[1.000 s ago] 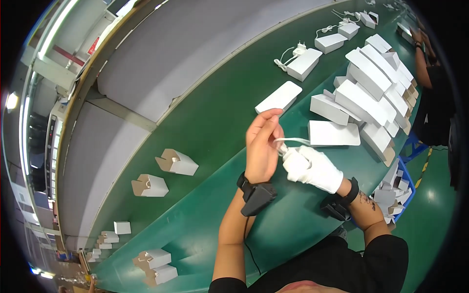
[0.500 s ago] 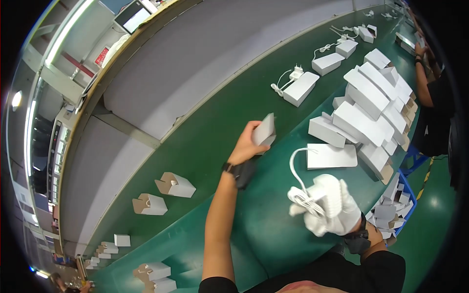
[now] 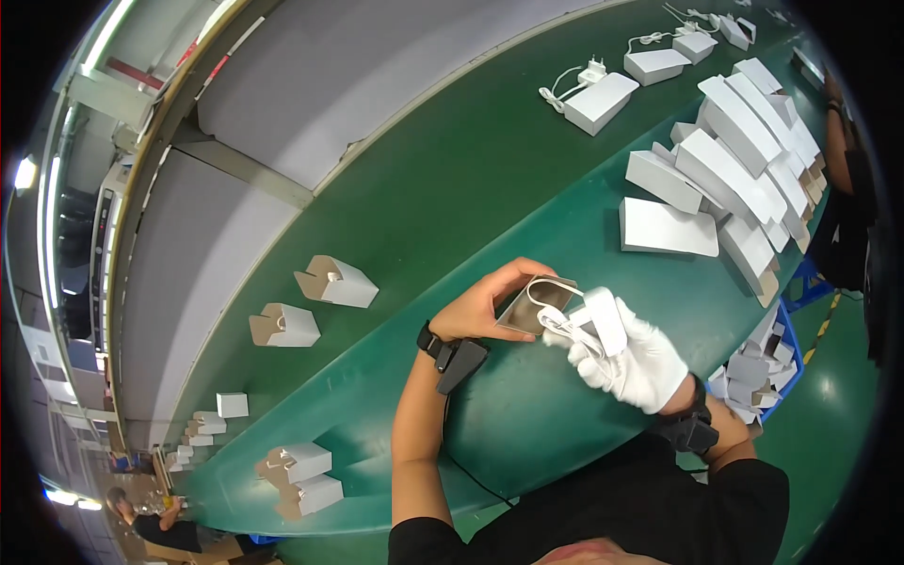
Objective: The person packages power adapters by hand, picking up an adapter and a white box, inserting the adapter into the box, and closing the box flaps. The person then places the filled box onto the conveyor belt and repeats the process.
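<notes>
At the centre of the frame the bare left hand (image 3: 485, 309) grips an open box (image 3: 537, 303). The gloved right hand (image 3: 633, 363) clasps a white charger (image 3: 603, 318) and its coiled cable (image 3: 557, 323) at the box's mouth, above the green belt (image 3: 452, 188).

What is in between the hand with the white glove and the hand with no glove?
In the head view, a white charger with its coiled cable sits between the gloved right hand and the bare left hand, at an open box.

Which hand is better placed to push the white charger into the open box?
Right, probably. The gloved right hand already grips the white charger with its cable at the mouth of the open box, which the bare left hand holds.
</notes>
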The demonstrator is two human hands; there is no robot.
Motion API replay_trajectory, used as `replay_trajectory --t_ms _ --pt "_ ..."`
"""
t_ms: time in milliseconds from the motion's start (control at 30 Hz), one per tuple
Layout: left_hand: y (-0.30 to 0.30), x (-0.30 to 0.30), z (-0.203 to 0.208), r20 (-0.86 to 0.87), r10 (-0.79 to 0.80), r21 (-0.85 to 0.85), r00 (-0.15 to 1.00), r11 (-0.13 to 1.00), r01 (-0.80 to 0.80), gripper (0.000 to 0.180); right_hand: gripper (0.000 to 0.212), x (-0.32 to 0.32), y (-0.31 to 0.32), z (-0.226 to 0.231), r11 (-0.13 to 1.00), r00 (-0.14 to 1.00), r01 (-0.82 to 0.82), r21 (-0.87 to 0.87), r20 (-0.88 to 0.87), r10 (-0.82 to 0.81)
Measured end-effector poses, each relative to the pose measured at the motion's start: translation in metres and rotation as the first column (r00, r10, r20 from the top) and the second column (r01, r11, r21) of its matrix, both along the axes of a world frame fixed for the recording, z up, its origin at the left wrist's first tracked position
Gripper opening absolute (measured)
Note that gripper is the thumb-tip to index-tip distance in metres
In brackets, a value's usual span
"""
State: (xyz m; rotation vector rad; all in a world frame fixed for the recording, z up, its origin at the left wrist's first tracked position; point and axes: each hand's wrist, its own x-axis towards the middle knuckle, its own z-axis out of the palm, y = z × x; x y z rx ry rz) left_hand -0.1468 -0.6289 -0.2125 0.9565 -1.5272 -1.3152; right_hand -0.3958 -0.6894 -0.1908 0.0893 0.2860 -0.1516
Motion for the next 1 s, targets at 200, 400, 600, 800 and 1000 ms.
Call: replay_trajectory --t_ms 200,400,600,800,1000 --pt "0.004 -0.021 0.008 0.37 0.068 -0.091 0.926 0.995 -0.036 0.079 0.05 -0.014 -0.034 0.002 -0.064 0.977 -0.132 -0.989 -0.118 -0.179" --pt "0.002 -0.05 -0.001 0.296 0.199 -0.177 0.934 0.973 -0.151 0.088 0.027 0.004 -0.02 0.063 -0.818 0.82 -0.502 -0.28 -0.456 -0.347" --pt "0.004 -0.032 -0.018 0.104 0.288 -0.103 0.952 0.955 -0.277 0.093 0.015 0.022 -0.035 0.035 -0.971 0.981 -0.178 -0.162 -0.109 -0.162" --pt "0.01 -0.017 -0.048 -0.366 0.3 0.057 0.881 0.952 -0.3 0.074 0.023 0.055 -0.039 0.041 -0.981 0.95 -0.163 -0.106 -0.284 -0.127" --pt "-0.009 -0.016 -0.056 -0.848 0.366 0.314 0.385 0.93 -0.191 0.055 0.082 0.083 -0.04 -0.048 -0.476 0.948 -0.091 -0.875 0.07 -0.31"
